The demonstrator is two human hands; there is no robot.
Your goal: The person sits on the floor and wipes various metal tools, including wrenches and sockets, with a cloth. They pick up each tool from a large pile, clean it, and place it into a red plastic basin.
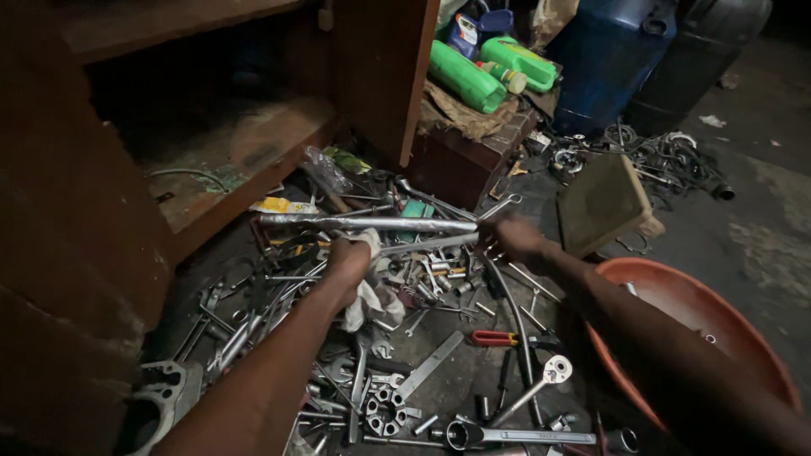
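My left hand (348,260) grips a white rag (369,295) around a long wrench (427,244); my right hand (517,238) clenches its far end above the tool-strewn floor (473,380).

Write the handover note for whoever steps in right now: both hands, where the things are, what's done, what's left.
Left hand: grip closed on a white rag, wrapped round one end of a long wrench.
Right hand: holds the wrench's other end, keeping it level above the tool pile.
Around: orange basin at the right, one tool visible inside; open wooden cabinet at the left; green bottles on a box behind.
Done: wrench lifted clear of the pile, rag on it.
Left: most tools lie loose on the floor. Whether the wrench is clean, too dark to tell.
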